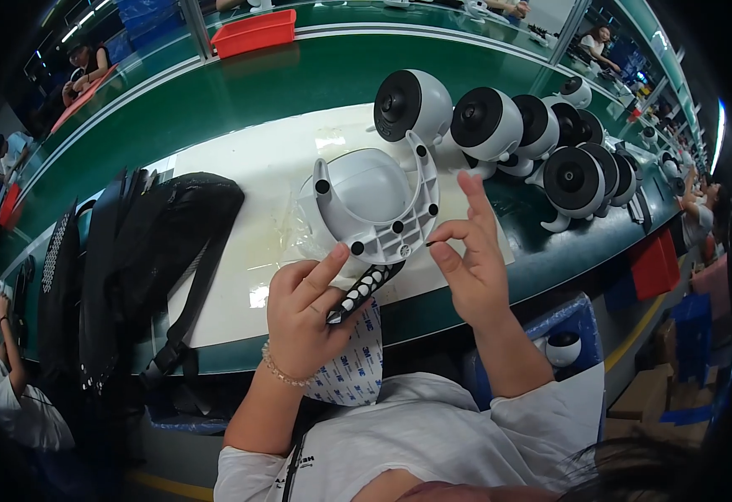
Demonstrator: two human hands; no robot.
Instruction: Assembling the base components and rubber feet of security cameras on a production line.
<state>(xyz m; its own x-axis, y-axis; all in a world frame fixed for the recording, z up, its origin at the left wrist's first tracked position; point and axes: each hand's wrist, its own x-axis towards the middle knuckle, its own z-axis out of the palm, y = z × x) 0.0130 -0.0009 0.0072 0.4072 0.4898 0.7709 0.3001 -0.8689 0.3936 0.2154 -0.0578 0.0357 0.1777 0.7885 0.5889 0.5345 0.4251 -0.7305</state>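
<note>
One white plastic camera body with a round dome and a flat ring-shaped base [374,205] is lifted a little above the desk, its underside turned to the viewer. On the ring I count about six small black round pads; some may be hidden. The left hand [303,314] is closed around the lower edge of this body and also holds one dark strip with a row of small white dots [364,291], which sticks out between thumb and fingers. The right hand [470,259] is not gripping the body: thumb and forefinger are pinched together on a very small dark piece [428,243] just beside the ring, and the other fingers are spread upward.

Behind, on the green desk [240,100], there is a group of finished white ball-shaped cameras with black round faces [487,121]; about eight can be counted, standing close together, and the far ones are partly covered by the near ones. One white smooth mat [249,184] lies under the work, with one crumpled clear plastic bag [295,222] on it. To the left one black fabric bag with a strap [165,251] lies on the desk edge. One red plastic tray [254,32] stands far back. One white sheet with blue print [353,368] hangs below the left hand.
</note>
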